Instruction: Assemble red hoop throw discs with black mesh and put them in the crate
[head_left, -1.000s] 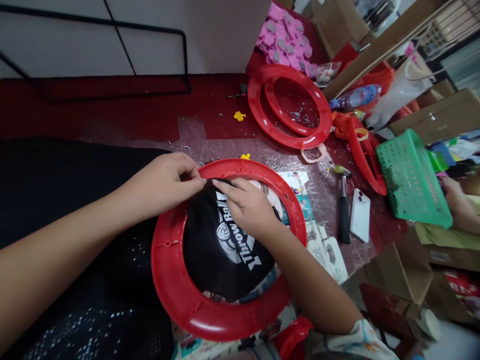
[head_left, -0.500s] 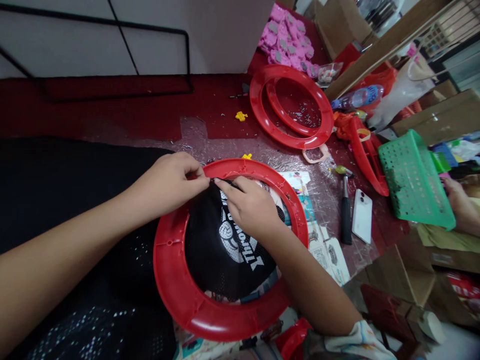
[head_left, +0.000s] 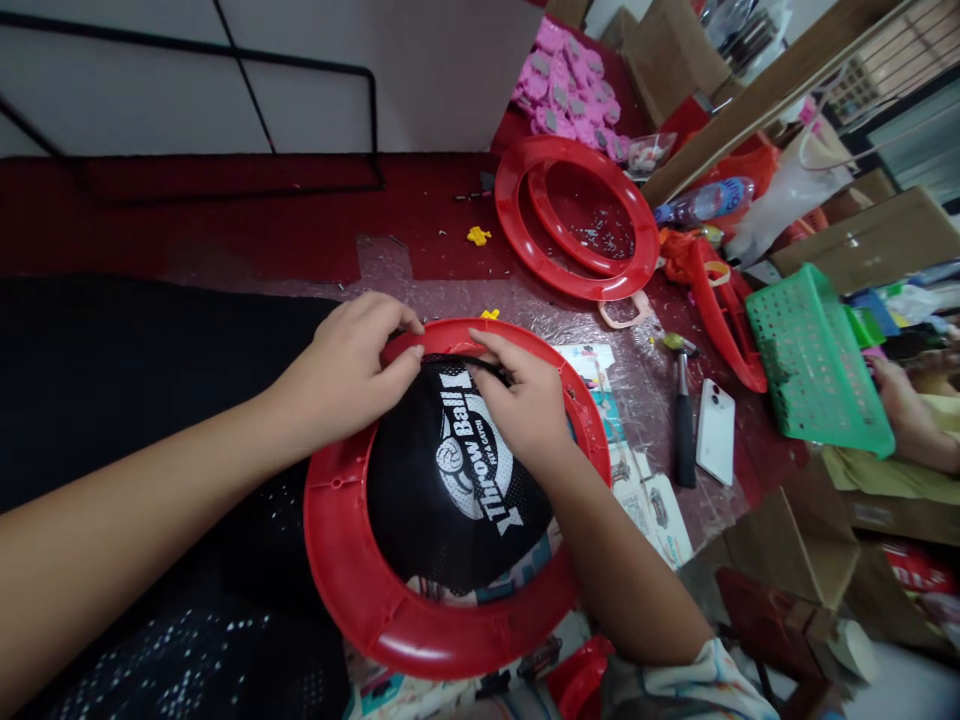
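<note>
A red plastic ring [head_left: 409, 640] lies before me, its ribbed side up. Within its opening lies a black mesh net [head_left: 405, 480] with white "Throw Ball" lettering. At the ring's upper left, my left hand [head_left: 360, 365] is closed on the net's edge, thumb and curled fingers beside the ring's inner rim. My right hand [head_left: 525, 405] grips the dark edge band of the net between thumb and fingers, a little to the right. Part of the ring's right side is hidden under my right forearm.
Two more red rings [head_left: 510, 215] lie beyond. A hammer [head_left: 684, 430] and a white phone [head_left: 716, 432] are at the right. Another person's hand [head_left: 907, 405] is by a green basket [head_left: 817, 370]. Yellow pieces [head_left: 478, 236], pink pieces [head_left: 562, 90] and cardboard boxes [head_left: 885, 240] lie around.
My hands have moved apart along the net's edge, the right one shifting right. More of the white lettering shows. The view has shifted slightly.
</note>
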